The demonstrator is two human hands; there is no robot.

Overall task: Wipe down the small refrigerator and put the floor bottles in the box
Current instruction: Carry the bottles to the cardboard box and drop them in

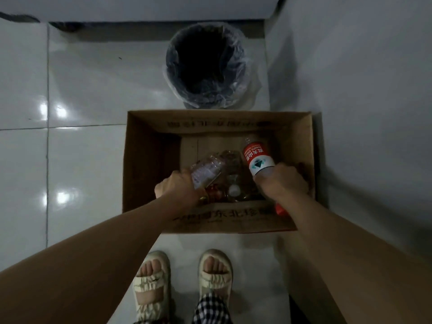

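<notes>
Your left hand [180,187] grips a clear bottle [205,170], your right hand [279,181] a red-labelled bottle [257,157], both over the box [149,160]. Likely light, thin, crushable plastic; hold mid-body.

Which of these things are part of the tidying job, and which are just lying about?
Part of the job:
cardboard box
clear bottle in left hand
red-labelled bottle in right hand
bottles already inside

Just there:
lined bin
tiled floor
</notes>
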